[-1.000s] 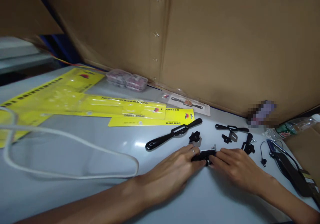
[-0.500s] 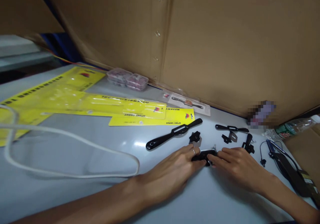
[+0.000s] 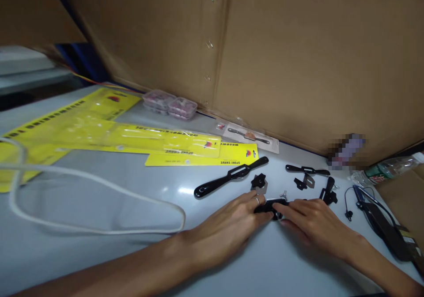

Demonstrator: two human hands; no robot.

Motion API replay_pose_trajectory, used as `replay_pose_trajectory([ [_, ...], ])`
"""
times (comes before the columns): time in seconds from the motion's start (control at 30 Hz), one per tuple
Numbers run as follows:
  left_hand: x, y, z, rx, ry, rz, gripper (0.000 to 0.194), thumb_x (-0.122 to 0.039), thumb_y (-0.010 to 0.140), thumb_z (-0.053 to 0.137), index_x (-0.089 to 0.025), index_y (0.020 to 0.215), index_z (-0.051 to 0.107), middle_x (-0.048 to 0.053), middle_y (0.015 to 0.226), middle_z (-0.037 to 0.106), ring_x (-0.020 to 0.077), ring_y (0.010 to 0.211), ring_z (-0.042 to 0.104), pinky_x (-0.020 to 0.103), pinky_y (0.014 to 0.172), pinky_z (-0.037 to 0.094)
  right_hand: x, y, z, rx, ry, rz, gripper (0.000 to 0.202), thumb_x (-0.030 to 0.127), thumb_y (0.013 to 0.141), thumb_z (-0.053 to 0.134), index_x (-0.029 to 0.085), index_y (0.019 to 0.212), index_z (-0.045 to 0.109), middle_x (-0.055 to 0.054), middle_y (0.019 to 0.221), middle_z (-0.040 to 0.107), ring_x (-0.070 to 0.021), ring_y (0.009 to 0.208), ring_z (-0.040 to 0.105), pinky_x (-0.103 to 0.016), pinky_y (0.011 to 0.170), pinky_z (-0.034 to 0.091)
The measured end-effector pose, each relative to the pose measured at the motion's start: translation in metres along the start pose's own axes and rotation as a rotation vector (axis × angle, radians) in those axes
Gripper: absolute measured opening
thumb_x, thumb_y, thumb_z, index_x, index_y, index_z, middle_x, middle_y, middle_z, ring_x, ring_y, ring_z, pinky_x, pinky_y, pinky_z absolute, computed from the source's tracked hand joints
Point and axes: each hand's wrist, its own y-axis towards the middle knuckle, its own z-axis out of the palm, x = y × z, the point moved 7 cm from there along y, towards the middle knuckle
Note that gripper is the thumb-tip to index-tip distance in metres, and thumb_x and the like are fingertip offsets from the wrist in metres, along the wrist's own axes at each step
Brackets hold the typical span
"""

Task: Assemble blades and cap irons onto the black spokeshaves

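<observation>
Both hands meet at a black spokeshave (image 3: 270, 206) on the table, its ends largely covered by fingers. My left hand (image 3: 228, 222) is closed round its left side. The index finger of my right hand (image 3: 314, 222) presses on its middle from the right, its other fingers curled beneath. A silver screw (image 3: 284, 195) stands just behind the tool. Close by lie a dark cap plate (image 3: 259, 181) with a flat blade (image 3: 264, 189) partly under it. A longer black spokeshave body (image 3: 221, 182) rests behind my left hand.
Farther right are a small spokeshave body (image 3: 308, 170), a dark plate (image 3: 300, 183) and black parts (image 3: 329, 193). Yellow packaging cards (image 3: 198, 159) and a white cable (image 3: 99, 186) cover the left side. Plastic boxes (image 3: 182, 107) line the cardboard wall; a bottle (image 3: 391, 168) and neckband earphones (image 3: 380, 222) sit right.
My right index finger has slid slightly left over the spokeshave, and the fingers beneath it have drawn a little away from the tool. My left hand stays in place.
</observation>
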Motion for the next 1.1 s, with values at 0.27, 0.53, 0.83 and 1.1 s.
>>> replay_pose_trajectory([
  [0.27,0.004,0.000,0.007,-0.023,-0.003,0.002,0.053,0.009,0.070,0.050,-0.016,0.113,0.067,0.010,0.117,0.063,0.0317,0.117,0.060,0.048,0.104,0.053,0.005,0.004,0.005,-0.073,-0.077,-0.045,0.050,0.028,0.113,0.034,0.017,0.075,0.064,-0.003,0.068,0.064,-0.0158,0.059,0.057,-0.032,0.056,0.033],
  [0.53,-0.001,0.001,0.000,-0.008,-0.026,0.005,0.063,0.009,0.070,0.045,-0.018,0.124,0.066,0.011,0.119,0.064,0.0310,0.114,0.061,0.047,0.099,0.056,0.000,-0.004,0.001,0.029,0.143,0.067,0.024,0.018,0.106,0.042,0.016,0.112,0.066,-0.002,0.078,0.068,-0.0157,0.064,0.060,-0.030,0.060,0.036],
  [0.83,0.002,0.000,0.001,-0.061,-0.027,-0.014,0.044,0.000,0.081,0.047,-0.018,0.115,0.068,0.008,0.114,0.067,0.0291,0.111,0.062,0.043,0.099,0.054,-0.001,0.004,0.005,0.017,-0.143,-0.133,0.023,0.014,0.105,0.049,0.015,0.093,0.068,-0.004,0.074,0.068,-0.0175,0.062,0.060,-0.031,0.056,0.033],
  [1.1,-0.002,0.002,-0.002,-0.017,-0.010,0.004,0.056,0.011,0.068,0.047,-0.016,0.112,0.069,0.010,0.109,0.064,0.0311,0.108,0.062,0.045,0.095,0.057,0.009,0.003,0.005,0.080,0.314,0.020,0.034,0.028,0.108,0.050,0.018,0.078,0.063,0.000,0.071,0.066,-0.0121,0.061,0.060,-0.024,0.060,0.040],
])
